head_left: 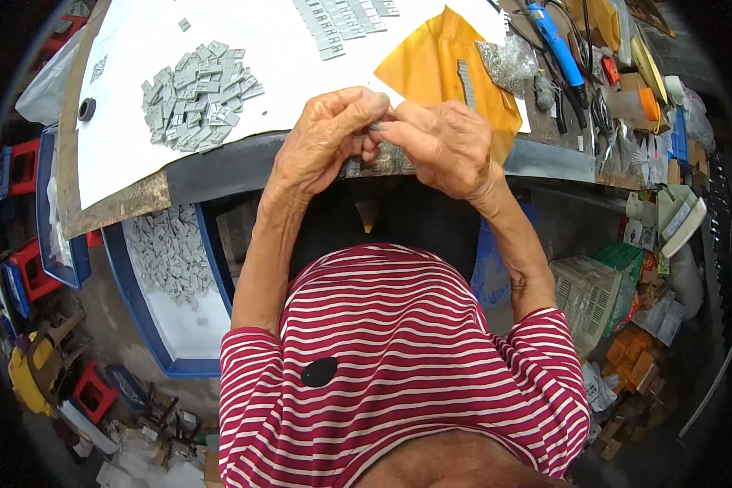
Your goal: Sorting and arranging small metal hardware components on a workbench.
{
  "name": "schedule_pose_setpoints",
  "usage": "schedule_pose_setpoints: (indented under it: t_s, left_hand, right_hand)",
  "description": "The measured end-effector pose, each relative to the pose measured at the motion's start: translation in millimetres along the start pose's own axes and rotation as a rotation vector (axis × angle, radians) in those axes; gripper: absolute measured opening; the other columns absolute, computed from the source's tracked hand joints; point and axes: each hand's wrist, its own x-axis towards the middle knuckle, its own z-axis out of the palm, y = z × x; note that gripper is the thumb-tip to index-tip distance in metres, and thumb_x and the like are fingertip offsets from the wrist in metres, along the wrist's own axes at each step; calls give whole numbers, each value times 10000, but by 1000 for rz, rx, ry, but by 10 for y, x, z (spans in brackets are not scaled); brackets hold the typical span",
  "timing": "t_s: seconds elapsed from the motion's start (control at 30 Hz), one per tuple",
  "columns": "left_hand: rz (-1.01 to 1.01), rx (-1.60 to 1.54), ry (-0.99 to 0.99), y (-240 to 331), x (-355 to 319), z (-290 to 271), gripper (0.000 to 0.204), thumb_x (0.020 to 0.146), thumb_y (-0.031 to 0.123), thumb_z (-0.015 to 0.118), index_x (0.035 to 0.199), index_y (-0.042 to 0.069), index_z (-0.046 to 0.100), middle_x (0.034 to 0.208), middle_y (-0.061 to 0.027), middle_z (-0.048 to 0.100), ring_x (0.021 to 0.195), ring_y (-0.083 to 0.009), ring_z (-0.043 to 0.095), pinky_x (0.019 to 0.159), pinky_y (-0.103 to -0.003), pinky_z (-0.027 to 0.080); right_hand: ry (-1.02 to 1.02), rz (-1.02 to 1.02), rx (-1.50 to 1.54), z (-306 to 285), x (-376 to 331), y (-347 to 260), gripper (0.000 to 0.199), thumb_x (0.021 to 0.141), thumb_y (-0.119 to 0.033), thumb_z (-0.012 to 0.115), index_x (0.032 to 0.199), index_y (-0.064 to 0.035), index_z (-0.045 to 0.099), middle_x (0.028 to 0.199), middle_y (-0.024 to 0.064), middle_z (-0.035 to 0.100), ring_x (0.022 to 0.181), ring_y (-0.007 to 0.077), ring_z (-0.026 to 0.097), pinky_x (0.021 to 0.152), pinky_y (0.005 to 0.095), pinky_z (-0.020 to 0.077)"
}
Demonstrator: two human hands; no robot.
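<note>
While hands meet at upper centre of frame, small grey piece shows at tips of right hand, seemingly pinched; left hand curls close, cannot tell whether gripping; piece's long axis hidden; loose grey pile upper left.

We see pale grey on the heaped pieces toward the left edge of the worktop, and on the rows of pieces by its far edge, all against a plain white sheet. The near edge shows mottled brown and a dark grey strip. Toward the right edge we find an amber sheet and a bright blue tool. Our shirt is crimson with thin white stripes, its oval patch black.
</note>
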Motion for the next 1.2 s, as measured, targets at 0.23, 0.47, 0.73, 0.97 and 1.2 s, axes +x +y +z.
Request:
schedule_pose_setpoints:
  t_s: [0.23,0.47,0.73,0.97,1.2]
  left_hand:
    - [-10,-1,48,17,-2,65,178,826,188,623,803,12,610,620,-7,545,515,-59,483,478,-180,402]
    - [110,124,304,-19,-16,123,179,782,160,644,696,13,589,563,12,489,477,-43,404,443,-171,316]
    - [83,208,296,-26,-35,93,167,817,182,608,727,44,580,655,9,551,513,-31,419,457,-172,320]
    - [217,531,321,-43,-45,177,172,828,185,596,769,23,594,642,31,514,558,-35,413,510,-181,328]
    - [233,478,239,-91,-53,116,156,817,138,605,876,-6,608,719,6,558,630,-60,483,585,-196,406]
  right_hand:
    - [28,-4,-22,8,-84,29,264,690,-13,606,937,-103,602,887,39,625,726,158,626,555,254,470]
    - [90,783,339,111,-103,-131,104,770,-12,588,874,-9,583,754,52,565,576,103,531,514,227,430]
    - [21,1206,888,98,-98,-129,171,847,-182,585,878,-16,617,682,-20,564,517,2,408,445,142,298]
    - [24,1207,771,122,-105,-132,183,826,-203,618,838,-21,614,664,-20,559,509,9,421,443,141,304]
    - [114,1282,861,114,-140,-101,157,812,-150,606,790,4,594,653,-19,543,548,19,439,471,166,335]
